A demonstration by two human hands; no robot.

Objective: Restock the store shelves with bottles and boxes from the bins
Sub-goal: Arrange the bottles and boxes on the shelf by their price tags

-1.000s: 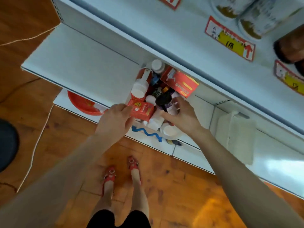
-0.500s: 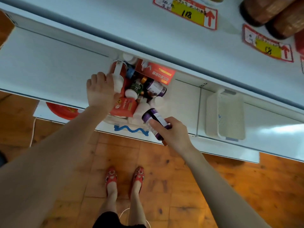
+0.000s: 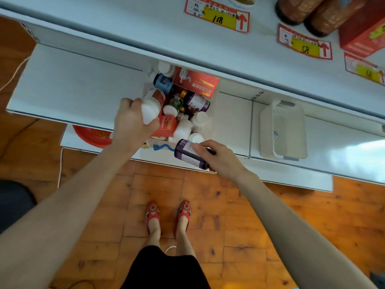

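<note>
A bin on the low shelf holds several bottles and boxes, among them a large red box [image 3: 195, 83], a small red box [image 3: 166, 127], a blue-capped bottle [image 3: 163, 83] and a purple bottle [image 3: 198, 103]. My left hand [image 3: 132, 124] grips a white bottle [image 3: 151, 107] at the bin's left side. My right hand [image 3: 218, 158] holds a dark purple bottle [image 3: 188, 153] with a white label, lifted in front of the bin over the shelf's front edge.
An empty white basket [image 3: 283, 130] stands on the same shelf to the right. A red bowl [image 3: 91, 136] sits at the left under the middle shelf [image 3: 73, 84]. The top shelf carries price tags [image 3: 216, 15], brown jars [image 3: 312, 13] and a red box [image 3: 362, 32]. Wooden floor lies below.
My left hand has closed round the white bottle and drawn it toward me. My right hand has pulled the dark purple bottle out of the bin and holds it in front.
</note>
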